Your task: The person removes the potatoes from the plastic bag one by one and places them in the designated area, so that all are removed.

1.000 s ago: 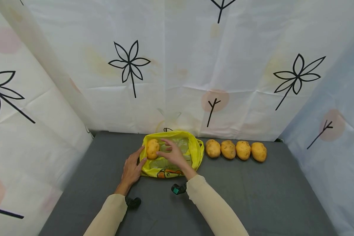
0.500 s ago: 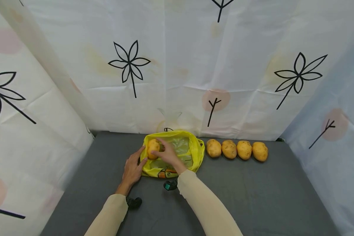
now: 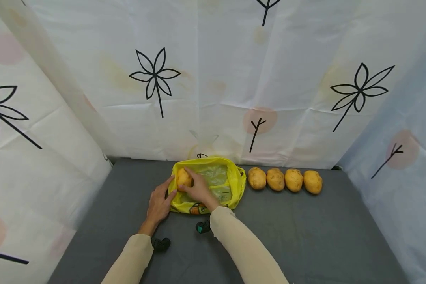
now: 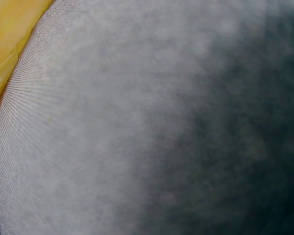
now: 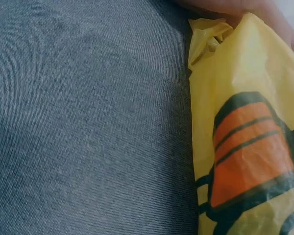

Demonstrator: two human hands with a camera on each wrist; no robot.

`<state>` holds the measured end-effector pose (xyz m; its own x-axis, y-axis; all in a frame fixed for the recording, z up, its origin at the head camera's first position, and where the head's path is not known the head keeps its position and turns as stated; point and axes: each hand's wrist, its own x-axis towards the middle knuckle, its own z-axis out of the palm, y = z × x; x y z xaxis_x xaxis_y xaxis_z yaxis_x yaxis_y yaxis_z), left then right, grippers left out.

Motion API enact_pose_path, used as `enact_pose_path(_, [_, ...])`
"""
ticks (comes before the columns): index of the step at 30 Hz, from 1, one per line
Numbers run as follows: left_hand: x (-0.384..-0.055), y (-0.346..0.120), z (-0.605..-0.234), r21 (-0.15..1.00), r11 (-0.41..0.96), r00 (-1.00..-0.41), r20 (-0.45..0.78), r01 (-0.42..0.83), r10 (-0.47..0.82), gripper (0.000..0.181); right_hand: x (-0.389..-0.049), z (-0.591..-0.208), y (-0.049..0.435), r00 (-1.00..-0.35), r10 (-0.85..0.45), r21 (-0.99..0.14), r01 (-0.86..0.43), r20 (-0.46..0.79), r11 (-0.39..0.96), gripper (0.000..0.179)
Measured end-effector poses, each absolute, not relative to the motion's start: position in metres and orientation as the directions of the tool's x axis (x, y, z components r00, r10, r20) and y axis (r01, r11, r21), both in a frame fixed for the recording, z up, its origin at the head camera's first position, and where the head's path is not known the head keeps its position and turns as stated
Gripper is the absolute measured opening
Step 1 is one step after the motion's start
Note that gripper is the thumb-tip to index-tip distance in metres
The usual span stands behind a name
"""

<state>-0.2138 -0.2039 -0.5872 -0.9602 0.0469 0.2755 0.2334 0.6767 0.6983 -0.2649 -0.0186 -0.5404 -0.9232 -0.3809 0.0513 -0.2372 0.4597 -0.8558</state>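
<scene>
Inside the yellow plastic bag (image 3: 236, 193), at its left end, sits a potato (image 3: 183, 178). My right hand (image 3: 200, 189) reaches in over the front and grips this potato between thumb and fingers, covering its right side. At the bag's left edge, my left hand (image 3: 159, 203) rests against the outside with thumb and forefinger spread apart. Its other fingers are partly hidden. The right wrist view shows the bag's printed front (image 5: 250, 152) close up, with part of a hand (image 5: 225, 6) above it. Only a strip of yellow plastic (image 4: 10, 34) shows in the left wrist view.
Several potatoes (image 3: 275, 180) stand in a row just right of the bag. All of it lies on a dark grey tabletop (image 3: 305, 236). A patterned white curtain (image 3: 220, 79) rises behind and on both sides.
My right hand has moved left onto the potato in the bag and its fingers have closed around it. My left hand has stayed at the bag's left edge.
</scene>
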Motion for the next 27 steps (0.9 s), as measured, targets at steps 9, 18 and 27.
enact_pose_path(9, [-0.214, -0.205, -0.588, 0.691, 0.684, -0.957, 0.287, 0.236, 0.041, 0.055, -0.258, -0.538, -0.017, -0.941, -0.333, -0.856, -0.225, 0.066, 0.465, 0.066])
enact_pose_path(18, [-0.214, -0.206, -0.589, 0.698, 0.674, -0.957, 0.285, 0.242, 0.049, 0.055, -0.244, -0.534, -0.006, -0.954, -0.288, -0.901, -0.199, 0.087, 0.386, 0.066])
enact_pose_path(27, [-0.214, -0.206, -0.588, 0.697, 0.674, -0.955, 0.292, 0.245, 0.045, 0.055, -0.233, -0.516, 0.023, -0.941, -0.307, -0.946, -0.222, 0.144, 0.237, 0.064])
